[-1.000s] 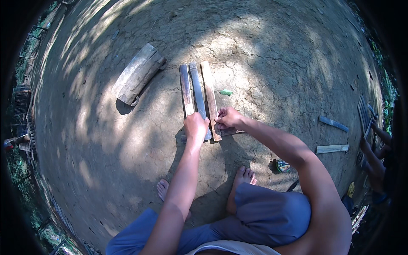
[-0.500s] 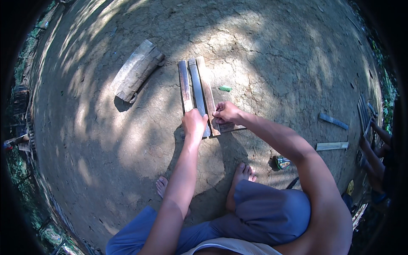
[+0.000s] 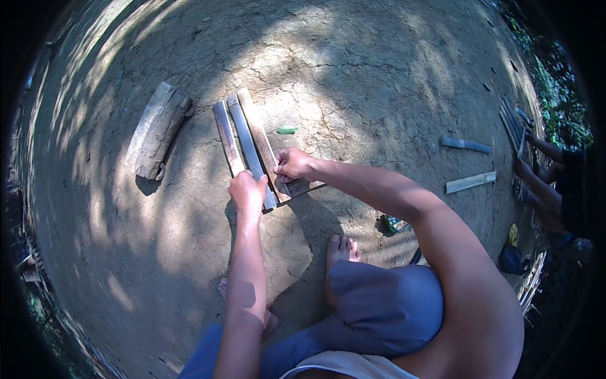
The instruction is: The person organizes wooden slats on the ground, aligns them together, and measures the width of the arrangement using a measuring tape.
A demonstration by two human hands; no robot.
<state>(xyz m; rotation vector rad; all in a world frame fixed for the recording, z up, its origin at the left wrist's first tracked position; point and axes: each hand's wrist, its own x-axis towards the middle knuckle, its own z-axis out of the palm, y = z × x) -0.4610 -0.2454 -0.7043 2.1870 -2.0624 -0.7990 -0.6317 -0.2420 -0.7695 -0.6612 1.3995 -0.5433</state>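
Three long wooden slats lie side by side on the ground, their near ends over a dark crosswise board. My left hand is closed over the near part of the left slat, its thumb reaching toward the greyish middle slat. At the outer edge of the paler right slat, my right hand has its fingers pinched together on the wood. Whether a small thing sits between those fingertips is hidden.
A thick split log lies to the left. A green leaf rests beyond my right hand. Two loose slats, one grey and one pale, lie to the right. Another person's arms hold strips at the far right.
The whole view has swung, so the slats, log and leaf appear farther left and the slats more tilted. Both hands stay at the same slats with little visible movement against them.
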